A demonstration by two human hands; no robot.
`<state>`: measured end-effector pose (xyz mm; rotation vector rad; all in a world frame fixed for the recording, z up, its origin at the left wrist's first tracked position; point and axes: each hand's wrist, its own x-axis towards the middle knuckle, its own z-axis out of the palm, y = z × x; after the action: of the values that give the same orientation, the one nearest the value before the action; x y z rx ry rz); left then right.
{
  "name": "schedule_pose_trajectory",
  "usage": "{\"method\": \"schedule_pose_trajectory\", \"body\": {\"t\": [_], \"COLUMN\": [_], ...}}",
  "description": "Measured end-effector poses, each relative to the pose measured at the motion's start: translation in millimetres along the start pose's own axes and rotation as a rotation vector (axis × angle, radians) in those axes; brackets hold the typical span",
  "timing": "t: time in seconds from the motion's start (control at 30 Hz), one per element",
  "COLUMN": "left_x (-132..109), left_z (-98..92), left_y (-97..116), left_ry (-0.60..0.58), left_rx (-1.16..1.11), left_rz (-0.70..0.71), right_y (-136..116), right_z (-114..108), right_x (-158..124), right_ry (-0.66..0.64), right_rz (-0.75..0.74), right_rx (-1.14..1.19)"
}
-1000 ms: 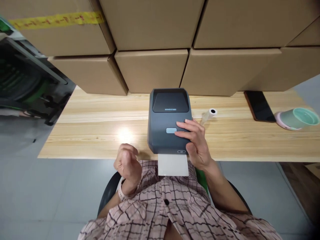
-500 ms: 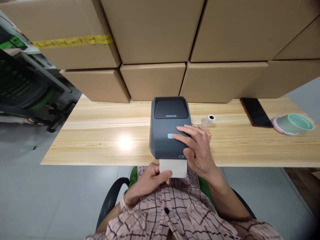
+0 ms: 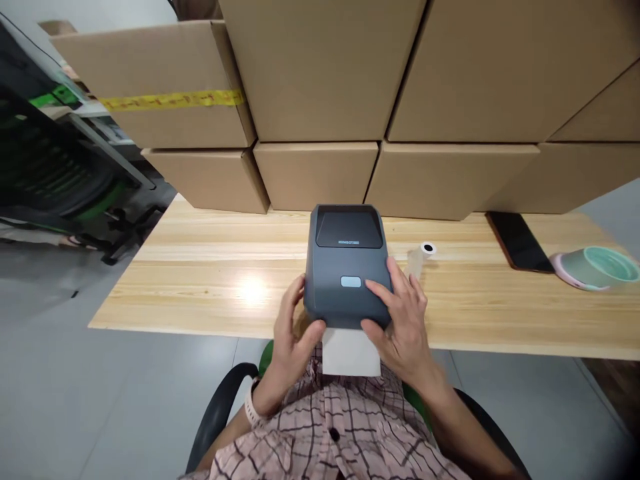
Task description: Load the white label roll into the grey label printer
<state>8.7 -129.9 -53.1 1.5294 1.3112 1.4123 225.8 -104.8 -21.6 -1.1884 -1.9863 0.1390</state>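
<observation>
Shifting off the white paper (image 3: 351, 357), the left hand (image 3: 291, 337) is grasping the dark printer (image 3: 340, 303); the right hand (image 3: 404, 327) is gripping its other side, forefinger resting beside the button (image 3: 351, 282).

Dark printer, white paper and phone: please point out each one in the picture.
Dark printer (image 3: 341, 264), head view: on its top.
White paper (image 3: 351, 353), head view: middle of the sheet.
Phone (image 3: 520, 241), head view: on its black screen.

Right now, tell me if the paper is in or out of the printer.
Out, at least partly: the paper extends past the front of the printer; whether any remains inside is hidden.
</observation>
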Motion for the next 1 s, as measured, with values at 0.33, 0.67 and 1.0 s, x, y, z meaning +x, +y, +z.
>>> {"method": "schedule_pose_trajectory", "body": {"t": [0.33,0.67,1.0], "left_x": [-11,-13,2], "left_z": [16.8,25.5,14.6], "left_y": [-13,-18,3], "left_ry": [-0.035,0.034,0.101], "left_rx": [-0.122,-0.143,0.093], "left_rz": [-0.068,-0.066,0.097], "right_y": [3,-3,-5], "right_z": [8,45,15], "right_x": [-34,-41,-29], "right_ry": [0.028,0.192,0.091], "right_rz": [0.283,0.398,0.305], "right_rx": [0.256,0.461,0.222]}}
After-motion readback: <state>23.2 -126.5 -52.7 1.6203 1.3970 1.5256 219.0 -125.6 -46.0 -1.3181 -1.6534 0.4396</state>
